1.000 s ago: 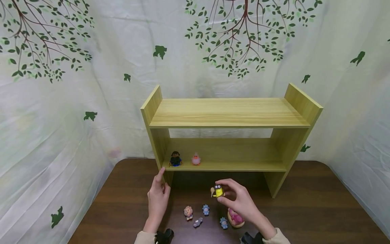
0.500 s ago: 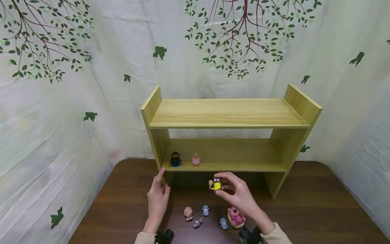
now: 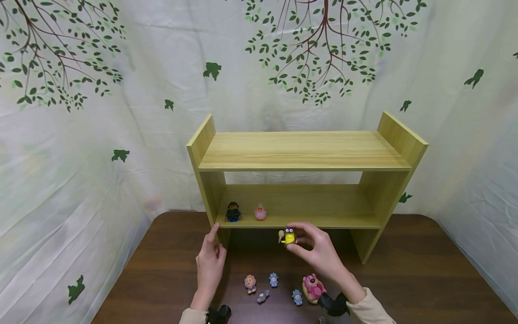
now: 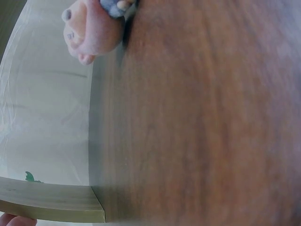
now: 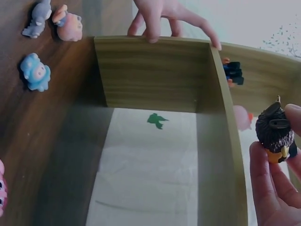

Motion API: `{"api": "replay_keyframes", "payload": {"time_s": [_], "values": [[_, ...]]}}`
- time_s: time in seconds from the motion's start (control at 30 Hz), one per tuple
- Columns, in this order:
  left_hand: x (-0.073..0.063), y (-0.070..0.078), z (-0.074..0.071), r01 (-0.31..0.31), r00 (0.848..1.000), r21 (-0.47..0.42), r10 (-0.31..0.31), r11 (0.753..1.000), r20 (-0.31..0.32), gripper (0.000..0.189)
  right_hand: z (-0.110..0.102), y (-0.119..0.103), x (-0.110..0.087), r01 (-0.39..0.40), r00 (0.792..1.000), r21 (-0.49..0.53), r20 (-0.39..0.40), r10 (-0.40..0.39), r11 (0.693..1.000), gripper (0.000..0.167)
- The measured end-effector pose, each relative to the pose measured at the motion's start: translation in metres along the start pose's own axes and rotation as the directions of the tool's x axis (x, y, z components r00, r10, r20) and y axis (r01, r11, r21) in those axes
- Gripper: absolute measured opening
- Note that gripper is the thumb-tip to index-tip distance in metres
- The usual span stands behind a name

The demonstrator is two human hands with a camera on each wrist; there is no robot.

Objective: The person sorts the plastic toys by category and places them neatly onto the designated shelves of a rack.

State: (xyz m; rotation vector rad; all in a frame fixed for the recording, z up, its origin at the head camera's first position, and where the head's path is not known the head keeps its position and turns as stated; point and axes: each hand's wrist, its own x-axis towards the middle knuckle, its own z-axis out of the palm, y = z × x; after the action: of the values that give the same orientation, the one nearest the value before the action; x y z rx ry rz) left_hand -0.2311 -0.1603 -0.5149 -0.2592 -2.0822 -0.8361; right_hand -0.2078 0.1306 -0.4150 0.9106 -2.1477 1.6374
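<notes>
My right hand pinches a yellow minion-like figurine, dark on top, with a small tan paddle-shaped piece at its side. It is held in front of the shelf unit, level with the lower board's front edge. In the right wrist view the figurine's dark textured back shows between thumb and fingers. My left hand holds the unit's left side panel, thumb inside and fingers outside, index finger stretched to the board's corner. On the lower board stand a dark-haired figurine and a pink bird-like figurine.
On the brown table before the unit lie a pink-headed figurine, a blue figurine, a grey figurine, another blue figurine and a pink bear figurine. A patterned white curtain hangs behind.
My right hand has risen toward the lower board with the minion-like figurine, uncovering the pink bear figurine on the table. My left hand stays at the side panel.
</notes>
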Motion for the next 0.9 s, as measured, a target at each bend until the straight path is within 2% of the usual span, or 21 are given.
{"api": "replay_keyframes", "payload": {"time_s": [0.53,0.9], "values": [[-0.001,-0.001,0.000,-0.014,1.000,0.005,0.014,1.000,0.001,0.081,-0.007,-0.004,0.021,-0.022,0.999,-0.040,-0.036,0.021,0.999,0.042],[-0.001,-0.002,0.000,-0.017,1.000,0.009,0.017,1.000,-0.003,0.078,-0.009,-0.002,0.034,-0.080,0.995,-0.064,-0.060,0.076,0.995,0.041]]}}
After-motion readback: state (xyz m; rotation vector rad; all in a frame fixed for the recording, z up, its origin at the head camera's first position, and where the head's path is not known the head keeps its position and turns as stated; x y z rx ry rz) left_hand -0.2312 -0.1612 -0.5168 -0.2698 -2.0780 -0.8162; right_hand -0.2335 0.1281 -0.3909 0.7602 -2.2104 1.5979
